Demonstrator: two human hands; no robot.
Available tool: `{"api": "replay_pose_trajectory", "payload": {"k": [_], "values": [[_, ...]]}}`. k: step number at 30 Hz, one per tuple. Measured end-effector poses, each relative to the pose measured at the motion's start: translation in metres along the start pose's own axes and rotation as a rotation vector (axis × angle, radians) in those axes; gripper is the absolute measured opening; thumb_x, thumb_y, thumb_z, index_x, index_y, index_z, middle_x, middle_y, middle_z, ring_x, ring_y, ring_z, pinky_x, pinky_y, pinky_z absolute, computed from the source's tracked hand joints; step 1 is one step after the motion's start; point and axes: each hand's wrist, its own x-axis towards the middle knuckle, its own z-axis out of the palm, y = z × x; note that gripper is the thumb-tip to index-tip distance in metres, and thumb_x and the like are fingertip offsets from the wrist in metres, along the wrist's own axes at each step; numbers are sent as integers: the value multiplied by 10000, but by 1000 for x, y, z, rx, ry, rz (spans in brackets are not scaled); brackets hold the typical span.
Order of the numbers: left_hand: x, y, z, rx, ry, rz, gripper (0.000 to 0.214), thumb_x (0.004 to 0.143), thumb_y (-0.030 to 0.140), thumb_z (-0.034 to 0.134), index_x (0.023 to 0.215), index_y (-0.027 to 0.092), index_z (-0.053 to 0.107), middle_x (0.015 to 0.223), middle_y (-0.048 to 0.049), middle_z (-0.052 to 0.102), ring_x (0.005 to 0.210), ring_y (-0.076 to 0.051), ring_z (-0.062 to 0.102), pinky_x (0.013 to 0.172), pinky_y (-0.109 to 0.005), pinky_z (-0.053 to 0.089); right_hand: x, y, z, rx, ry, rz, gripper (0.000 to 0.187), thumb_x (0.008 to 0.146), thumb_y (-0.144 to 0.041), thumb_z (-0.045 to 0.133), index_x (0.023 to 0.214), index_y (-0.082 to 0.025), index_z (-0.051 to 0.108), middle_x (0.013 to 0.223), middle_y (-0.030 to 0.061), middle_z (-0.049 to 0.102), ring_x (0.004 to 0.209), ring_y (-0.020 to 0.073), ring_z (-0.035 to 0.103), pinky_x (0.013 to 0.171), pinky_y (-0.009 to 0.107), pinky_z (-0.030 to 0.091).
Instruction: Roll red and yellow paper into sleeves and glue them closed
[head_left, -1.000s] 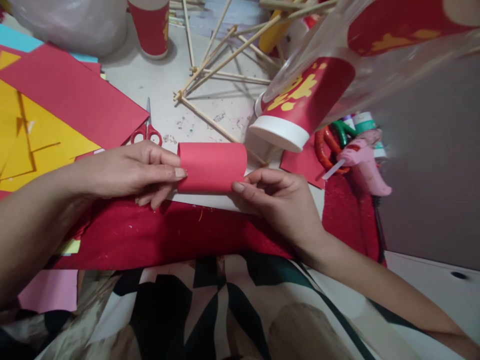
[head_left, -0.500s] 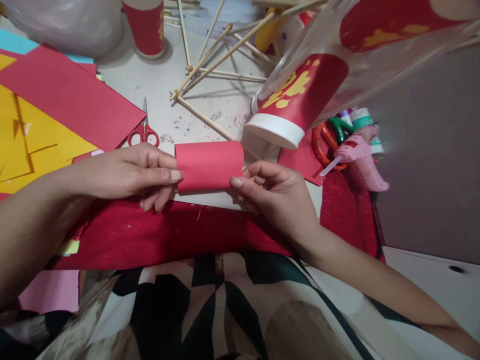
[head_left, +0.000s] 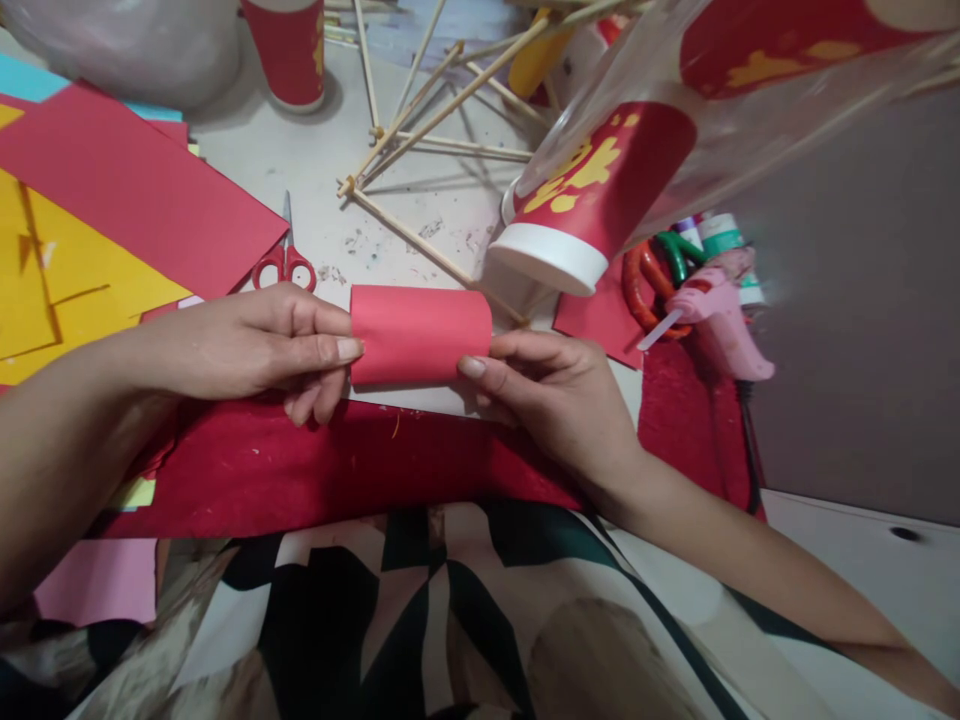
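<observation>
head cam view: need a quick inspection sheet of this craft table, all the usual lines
surface: white table, smudged, largely covered by paper
job's things: red paper roll, held sideways between both hands
clutter: red scissors, bamboo sticks, red card, yellow card, dark red sheet, sleeved red paper cups lying over, pink glue gun
grippers: left hand pinches the roll's left end, right hand its right end
cables: black glue gun cord runs toward the near edge
surroundings: grey surface to the right; patterned clothing below
</observation>
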Motion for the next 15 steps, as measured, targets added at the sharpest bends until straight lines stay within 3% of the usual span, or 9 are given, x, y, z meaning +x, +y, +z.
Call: {"api": "replay_pose_trajectory", "payload": {"k": [7, 11, 15], "values": [[-3, 2, 0, -94, 66, -39, 263, 889, 347, 650, 710, 169, 726, 563, -27, 691, 475, -99, 614, 481, -155, 486, -1, 2, -2, 58, -23, -21, 157, 803, -326, 771, 731, -190, 741, 485, -51, 526, 432, 54, 393, 413, 203, 290], [-5, 6, 5, -199, 153, -64, 112, 798, 253, 740, 750, 157, 710, 538, 4, 654, 474, -88, 600, 461, -137, 474, -2, 3, -4, 26, -37, -19, 243, 812, -368, 767, 677, -174, 713, 465, -57, 498, 409, 41, 360, 401, 197, 258], [-4, 6, 10, -229, 220, -98, 162, 826, 214, 704, 695, 127, 667, 516, -1, 630, 438, -60, 548, 449, -125, 444, -2, 3, -4, 15, -43, -4, 277, 811, -385, 768, 655, -166, 704, 468, -53, 503, 403, 37, 368, 401, 192, 255]]}}
